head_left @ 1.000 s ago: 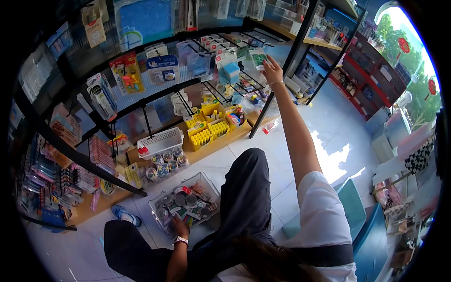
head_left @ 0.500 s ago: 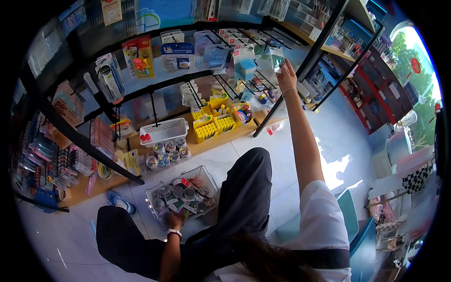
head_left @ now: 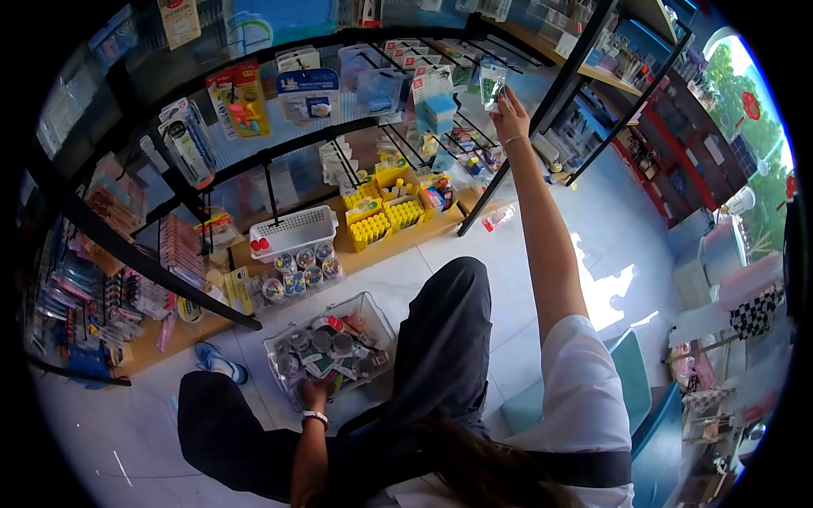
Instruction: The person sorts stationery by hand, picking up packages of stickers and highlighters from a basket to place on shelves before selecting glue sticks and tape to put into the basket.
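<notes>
My right hand (head_left: pixel 511 116) is stretched out to the shelf, its fingers closed on a small clear packet (head_left: pixel 492 85) with dark green contents. The packet is held upright by the ends of the display hooks, close to a hanging card pack with a blue block (head_left: pixel 439 113). Down on the floor, a clear plastic bin (head_left: pixel 391 326) holds several round tubs (head_left: pixel 341 344) and small packs. My left hand (head_left: pixel 318 392) is at the bin's near edge with its fingers curled. What those fingers hold, if anything, is hidden; something green and yellow shows beside them.
Yellow boxes of glue sticks (head_left: pixel 370 230), a white basket (head_left: pixel 294 230) and tubs of colourful bits (head_left: pixel 295 284) line the low shelf. A black shelf post (head_left: pixel 508 173) stands left of my right forearm. Teal bins (head_left: pixel 622 372) are at my right. A small packet (head_left: pixel 499 218) lies on the floor.
The view has shifted slightly. My right hand has moved a little up and left with the packet, nearer the hook ends. My left hand remains at the bin's near edge.
</notes>
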`<state>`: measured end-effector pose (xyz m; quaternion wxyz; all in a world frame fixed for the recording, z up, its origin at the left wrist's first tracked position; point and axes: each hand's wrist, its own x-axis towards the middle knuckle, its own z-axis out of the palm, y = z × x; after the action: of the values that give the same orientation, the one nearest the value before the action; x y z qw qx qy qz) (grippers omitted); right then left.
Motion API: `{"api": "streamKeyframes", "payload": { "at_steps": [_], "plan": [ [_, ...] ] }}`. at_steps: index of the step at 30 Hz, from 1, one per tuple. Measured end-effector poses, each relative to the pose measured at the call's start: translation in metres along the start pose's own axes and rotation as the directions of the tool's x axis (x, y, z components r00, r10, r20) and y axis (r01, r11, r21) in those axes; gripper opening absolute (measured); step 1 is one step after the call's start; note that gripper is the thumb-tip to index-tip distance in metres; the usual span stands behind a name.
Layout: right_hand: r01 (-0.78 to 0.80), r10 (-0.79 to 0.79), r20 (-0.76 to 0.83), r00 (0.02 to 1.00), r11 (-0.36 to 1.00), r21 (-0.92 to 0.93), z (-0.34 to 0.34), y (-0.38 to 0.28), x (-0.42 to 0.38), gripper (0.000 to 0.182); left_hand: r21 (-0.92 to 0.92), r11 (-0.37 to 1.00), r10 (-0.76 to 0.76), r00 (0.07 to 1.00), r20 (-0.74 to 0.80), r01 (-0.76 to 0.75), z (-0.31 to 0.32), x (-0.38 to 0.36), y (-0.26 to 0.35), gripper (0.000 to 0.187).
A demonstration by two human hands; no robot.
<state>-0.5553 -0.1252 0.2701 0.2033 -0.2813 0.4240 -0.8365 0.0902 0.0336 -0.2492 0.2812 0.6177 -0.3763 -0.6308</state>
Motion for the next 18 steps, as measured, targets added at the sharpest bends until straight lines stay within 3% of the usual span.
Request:
{"api": "streamKeyframes", "payload": {
  "at_steps": [5,8,10,12,14,16,17,18],
  "plan": [
    [-0.047,0.044,0.027,0.999,0.995,0.093,0.002,-0.003,0.0,0.037,0.129,0.992,0.005,1.0,-0.001,-0.005,-0.005,0.006,-0.007,0.016],
    [-0.097,0.09,0.053,0.995,0.985,0.144,0.006,0.001,0.012,0.036,0.125,0.99,0.064,0.997,0.035,-0.068,0.008,-0.037,0.049,0.016],
    [-0.152,0.15,-0.048,0.988,0.988,-0.042,0.022,-0.006,0.012,0.035,0.326,0.925,0.19,0.981,0.045,-0.195,0.013,-0.05,0.071,0.017],
    [-0.149,0.143,-0.078,0.987,0.986,-0.074,0.044,0.0,0.025,0.036,0.319,0.927,0.191,0.981,0.048,-0.196,0.016,-0.059,0.081,0.018],
    [-0.147,0.101,-0.185,0.978,0.955,-0.257,0.057,0.009,0.039,0.036,0.315,0.927,0.198,0.979,0.046,-0.202,0.012,-0.057,0.082,0.018],
    [-0.151,0.109,-0.182,0.977,0.96,-0.235,0.052,0.024,0.059,0.037,0.345,0.915,0.223,0.975,-0.004,-0.208,0.012,-0.048,0.068,0.021],
    [-0.114,0.05,-0.191,0.98,0.933,-0.341,0.055,0.038,0.063,0.036,0.344,0.92,0.207,0.978,-0.021,-0.187,0.011,-0.043,0.055,0.021],
    [-0.059,-0.033,-0.199,0.98,0.896,-0.44,0.058,0.038,0.074,0.038,0.454,0.846,0.307,0.952,0.014,-0.279,0.012,-0.019,0.051,0.024]
  ]
}}
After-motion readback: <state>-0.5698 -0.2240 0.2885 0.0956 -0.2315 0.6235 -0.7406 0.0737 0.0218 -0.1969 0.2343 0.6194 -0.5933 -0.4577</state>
